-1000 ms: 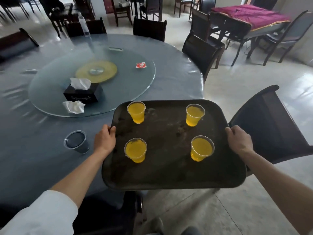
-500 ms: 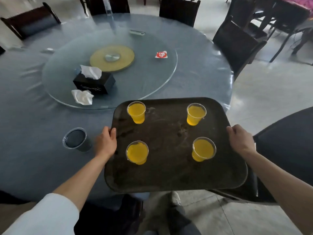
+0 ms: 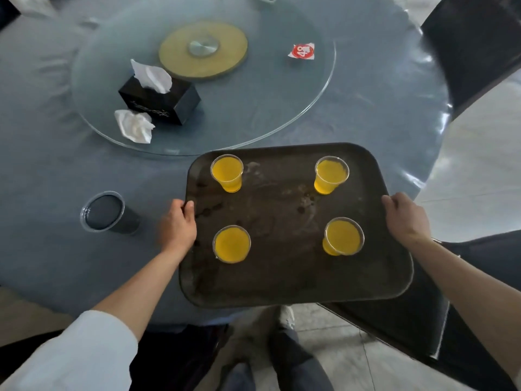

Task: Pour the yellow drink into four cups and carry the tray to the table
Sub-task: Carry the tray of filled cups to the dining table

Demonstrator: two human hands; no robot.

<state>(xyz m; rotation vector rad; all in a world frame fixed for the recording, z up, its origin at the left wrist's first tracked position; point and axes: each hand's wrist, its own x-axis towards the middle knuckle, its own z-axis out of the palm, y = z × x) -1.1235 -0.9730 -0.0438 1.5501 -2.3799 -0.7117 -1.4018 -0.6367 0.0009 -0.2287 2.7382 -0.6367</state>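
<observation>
I hold a dark brown tray (image 3: 282,283) level over the near right edge of the round blue-grey table (image 3: 42,170). My left hand (image 3: 177,225) grips its left rim and my right hand (image 3: 406,217) grips its right rim. Clear plastic cups of yellow drink stand upright on it: far left cup (image 3: 227,173), far right cup (image 3: 331,174), near left cup (image 3: 231,244), near right cup (image 3: 342,236). The tray's near part overhangs the floor.
An empty clear cup (image 3: 105,213) stands on the table left of my left hand. A glass turntable (image 3: 282,108) carries a black tissue box (image 3: 160,101), a crumpled tissue (image 3: 134,129) and a red-and-white packet (image 3: 302,51). Dark chairs stand at right (image 3: 473,49) and near right (image 3: 479,306).
The view has closed in and tilted down on the table. The tray now reaches further over the table edge; both hands keep their grip and the cups have not shifted.
</observation>
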